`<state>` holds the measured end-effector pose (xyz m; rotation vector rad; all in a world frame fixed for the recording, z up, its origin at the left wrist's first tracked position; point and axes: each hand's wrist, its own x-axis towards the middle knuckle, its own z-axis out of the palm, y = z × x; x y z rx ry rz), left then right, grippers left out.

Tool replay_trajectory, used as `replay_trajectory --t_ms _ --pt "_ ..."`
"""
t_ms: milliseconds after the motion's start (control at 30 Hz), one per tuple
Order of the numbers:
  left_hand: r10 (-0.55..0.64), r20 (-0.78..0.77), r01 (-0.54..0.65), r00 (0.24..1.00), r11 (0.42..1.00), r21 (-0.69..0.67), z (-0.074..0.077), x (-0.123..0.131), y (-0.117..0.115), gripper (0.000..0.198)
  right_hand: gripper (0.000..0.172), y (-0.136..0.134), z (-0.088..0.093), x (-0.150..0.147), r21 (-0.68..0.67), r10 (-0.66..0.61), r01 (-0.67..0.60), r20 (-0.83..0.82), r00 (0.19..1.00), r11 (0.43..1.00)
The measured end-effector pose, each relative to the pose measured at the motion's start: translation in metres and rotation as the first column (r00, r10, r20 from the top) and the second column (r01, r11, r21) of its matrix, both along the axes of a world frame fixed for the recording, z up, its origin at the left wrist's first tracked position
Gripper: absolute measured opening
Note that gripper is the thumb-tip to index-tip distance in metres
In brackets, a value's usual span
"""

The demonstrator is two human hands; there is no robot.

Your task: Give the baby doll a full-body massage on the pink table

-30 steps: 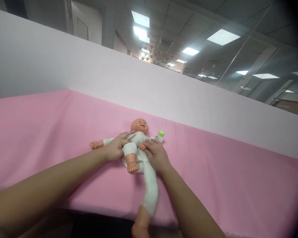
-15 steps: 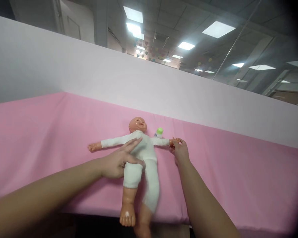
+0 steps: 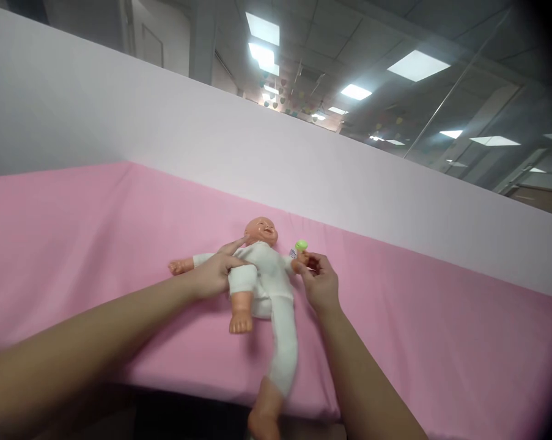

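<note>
A baby doll (image 3: 271, 269) in a white cloth body lies on its back on a pink-covered table (image 3: 202, 348), its head toward the far wall. My left hand (image 3: 215, 273) is around the doll's bent leg (image 3: 242, 278) on the left side, thumb across it and forefinger reaching up toward the doll's neck. With closed fingers my right hand (image 3: 321, 281) holds the doll's small hand (image 3: 302, 258) on the right side, that arm folded in. Just behind my right fingers stands a bottle with a green cap (image 3: 301, 245), its lower part mostly hidden.
The doll's other leg (image 3: 282, 342) stretches down past the table's front edge, foot hanging over. Its other arm (image 3: 181, 266) spreads out to the left. A white low wall (image 3: 303, 165) borders the table at the back, with glass above it.
The doll's left-side leg has been pushed up and bent by my left hand. My right hand has drawn the doll's right-side arm inward to the bottle.
</note>
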<state>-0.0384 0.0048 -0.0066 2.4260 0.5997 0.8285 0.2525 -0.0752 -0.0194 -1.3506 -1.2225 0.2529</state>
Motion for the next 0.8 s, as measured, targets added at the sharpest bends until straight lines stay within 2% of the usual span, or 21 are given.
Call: replay_trajectory --t_ms 67,167,267,367,467,567,600,700,800 --pt "0.038 0.002 -0.038 0.999 0.999 -0.024 -0.004 -0.001 0.009 0.024 0.029 -0.004 0.003 -0.017 -0.009 0.095 -0.096 0.229 0.969 0.995" --pt "0.059 -0.019 -0.06 0.998 0.997 -0.049 -0.012 -0.002 0.018 0.016 0.028 -0.009 0.005 -0.032 -0.04 0.199 -0.207 0.509 0.838 0.977" --pt "0.066 -0.024 -0.067 0.998 0.997 -0.05 -0.019 -0.002 0.024 0.017 0.032 -0.011 0.008 -0.036 -0.135 0.303 -0.281 0.607 0.735 0.95" --pt "0.064 0.005 -0.064 0.998 0.997 -0.047 -0.02 -0.001 0.024 0.018 0.032 -0.01 0.007 -0.034 -0.149 0.311 -0.28 0.605 0.733 0.948" --pt "0.048 0.057 -0.046 0.997 0.998 -0.04 -0.014 0.0 0.017 0.018 0.031 -0.006 0.002 -0.027 -0.109 0.251 -0.227 0.503 0.827 0.968" --pt "-0.006 0.091 0.007 0.996 1.0 -0.015 -0.002 0.001 0.003 0.019 0.036 0.003 -0.003 -0.009 -0.066 0.136 -0.125 0.209 0.968 0.99" --pt "-0.028 0.086 0.028 0.996 1.0 0.004 0.002 0.001 -0.003 0.02 0.04 0.006 -0.004 0.0 -0.042 0.075 -0.072 0.088 0.993 0.997" --pt "-0.088 0.004 0.087 0.996 0.988 0.127 0.011 0.001 -0.02 0.03 0.05 0.014 -0.008 0.032 -0.014 -0.073 0.071 -0.207 0.976 0.997" --pt "-0.144 -0.104 0.167 0.984 0.949 0.266 0.014 0.003 -0.034 0.041 0.055 0.017 -0.014 0.064 -0.153 -0.16 0.113 -0.347 0.924 0.982"
